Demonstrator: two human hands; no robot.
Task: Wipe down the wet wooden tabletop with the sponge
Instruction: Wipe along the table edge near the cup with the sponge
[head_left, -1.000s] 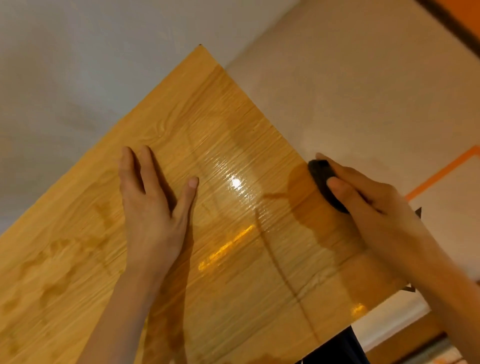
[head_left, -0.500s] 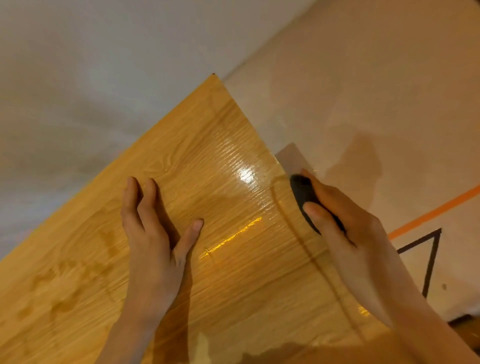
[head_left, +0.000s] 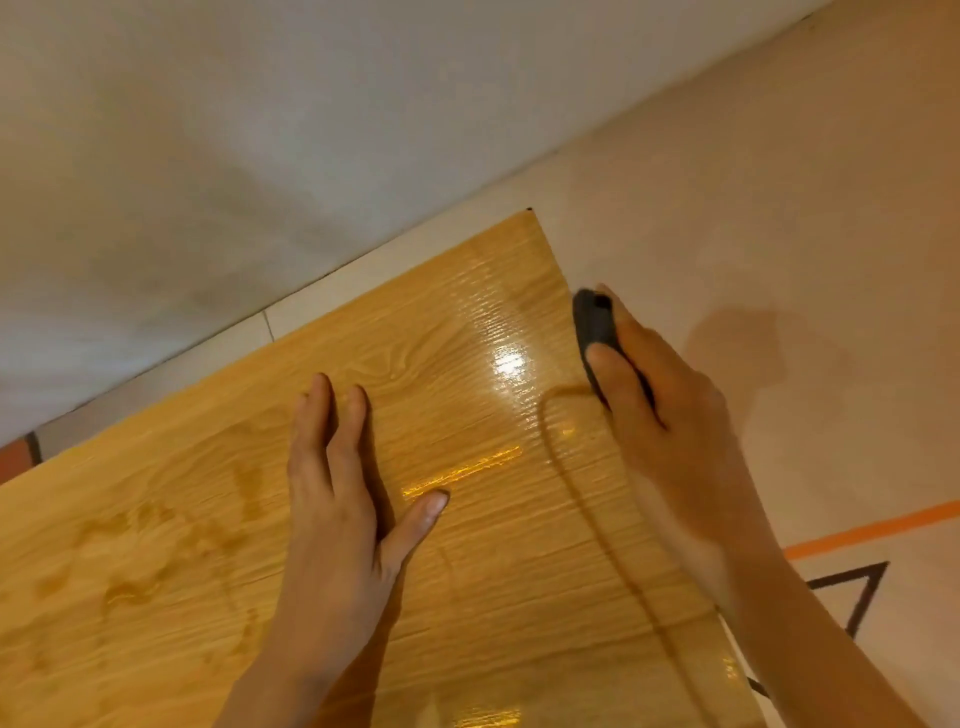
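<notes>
Right hand seemingly presses sponge at tabletop edge.

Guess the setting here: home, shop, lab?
Likely an indoor test or recording space, not certain. The wood-look table stands on a pale tiled floor marked with orange tape and a black taped outline, beside a plain wall.

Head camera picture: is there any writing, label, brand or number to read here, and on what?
None: no words or numbers anywhere.
Tabletop: wood grain and wet glare only.
Sponge in the right hand: plain dark, no label.
Floor: orange tape line and dark triangle outline, no text.
</notes>
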